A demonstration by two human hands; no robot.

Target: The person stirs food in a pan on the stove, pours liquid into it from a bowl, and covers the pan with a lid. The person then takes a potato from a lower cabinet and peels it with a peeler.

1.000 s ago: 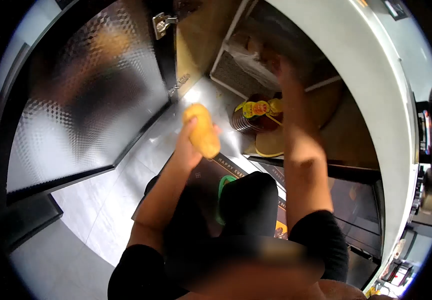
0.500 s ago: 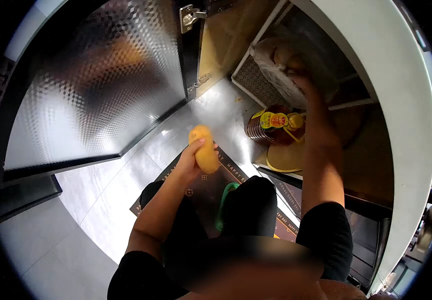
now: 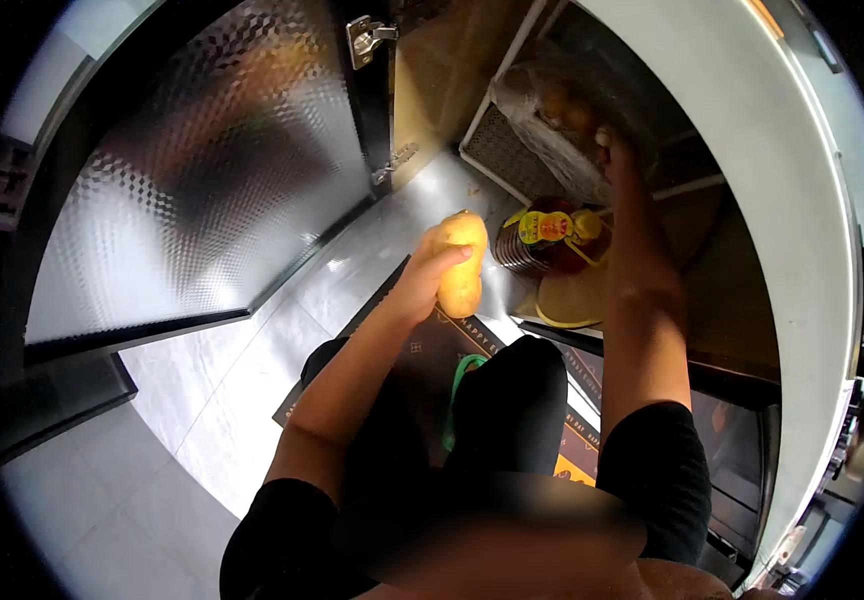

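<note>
My left hand (image 3: 430,275) is closed around a long, yellow-skinned potato (image 3: 462,262), held upright above the mat with the thumb across its front. Inside the cabinet, my right hand (image 3: 612,158) is closed at the near edge of a clear plastic bag (image 3: 552,125). A small pale spot shows at its fingertips, and shadow hides much of the fingers. Round brownish things in the bag are too dim to name. Below the bag, a large bottle of dark oil (image 3: 537,240) with a yellow cap and label is beside my right forearm.
The bag rests in a white-framed rack (image 3: 507,150). A round board (image 3: 567,300) lies near the bottle. On the left stands the open textured-glass cabinet door (image 3: 222,190) with its metal hinges. A dark printed mat (image 3: 402,350) covers part of the tiled floor (image 3: 212,370).
My left hand has moved up and to the right with the potato, closer to the bottle. My right hand has shifted slightly at the bag, and the whole view has tilted a little.
</note>
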